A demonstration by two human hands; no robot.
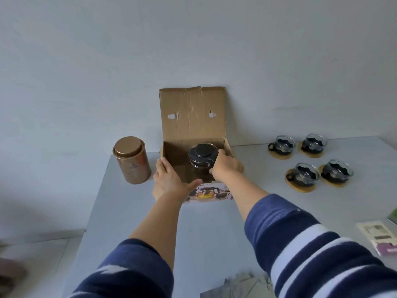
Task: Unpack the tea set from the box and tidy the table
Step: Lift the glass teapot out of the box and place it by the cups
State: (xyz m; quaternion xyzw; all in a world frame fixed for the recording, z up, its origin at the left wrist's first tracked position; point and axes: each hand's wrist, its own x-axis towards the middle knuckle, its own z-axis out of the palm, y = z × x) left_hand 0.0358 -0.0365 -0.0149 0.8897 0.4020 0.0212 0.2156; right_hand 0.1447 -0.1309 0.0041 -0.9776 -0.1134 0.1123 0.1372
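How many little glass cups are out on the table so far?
4, each on a round coaster, right of the box: back left, back right, front left, front right. The box might hide more.

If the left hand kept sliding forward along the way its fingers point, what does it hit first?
Probably nothing new: the left hand already rests against the cardboard box at its near-left corner. Further travel would likely push the box; depth is unclear.

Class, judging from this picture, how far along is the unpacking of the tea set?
Done: four cups sit on coasters right of the box. In hand: the right hand grips the teapot inside the box while the left hand steadies its front. Left: lift the teapot out, clear the box and loose papers.
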